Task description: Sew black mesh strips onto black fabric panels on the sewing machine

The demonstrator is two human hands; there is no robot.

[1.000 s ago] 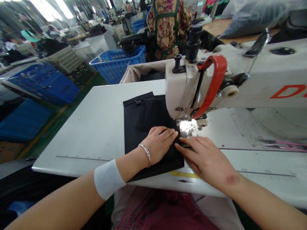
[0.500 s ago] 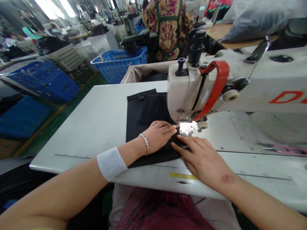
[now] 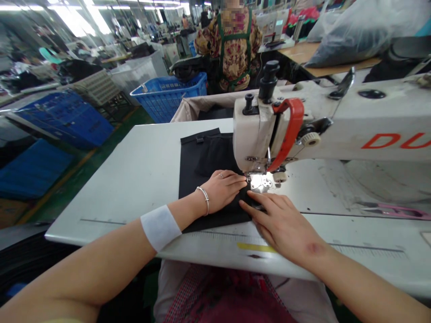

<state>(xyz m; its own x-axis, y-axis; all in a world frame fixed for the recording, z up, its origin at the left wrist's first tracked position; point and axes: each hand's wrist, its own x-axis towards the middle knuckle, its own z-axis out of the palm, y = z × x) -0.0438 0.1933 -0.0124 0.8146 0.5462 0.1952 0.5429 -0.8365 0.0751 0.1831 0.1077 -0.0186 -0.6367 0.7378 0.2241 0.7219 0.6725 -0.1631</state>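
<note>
A black fabric piece (image 3: 191, 166) with a pocket-like panel sewn or laid on it lies flat under the head of a white sewing machine (image 3: 251, 137). My left hand (image 3: 220, 190) rests flat on this fabric, fingers stretched out, their tips close beside the presser foot (image 3: 248, 178). At the fabric's right edge lies my right hand (image 3: 278, 215), with thumb and forefinger spread and touching the cloth. Under its fingers sits a small dark metal object that I cannot make out. The lit needle plate (image 3: 261, 183) shows just right of the fabric.
Pink-handled thread snips (image 3: 393, 210) lie on the table (image 3: 144, 170) at the right. Behind the table stand a cloth-lined bin (image 3: 188, 107) and a blue crate (image 3: 164, 96). A person in a flowered top (image 3: 235, 49) is beyond them.
The camera view has tilted and shifted slightly, so the machine appears a little lower and further left. Both hands keep nearly the same place on the fabric.
</note>
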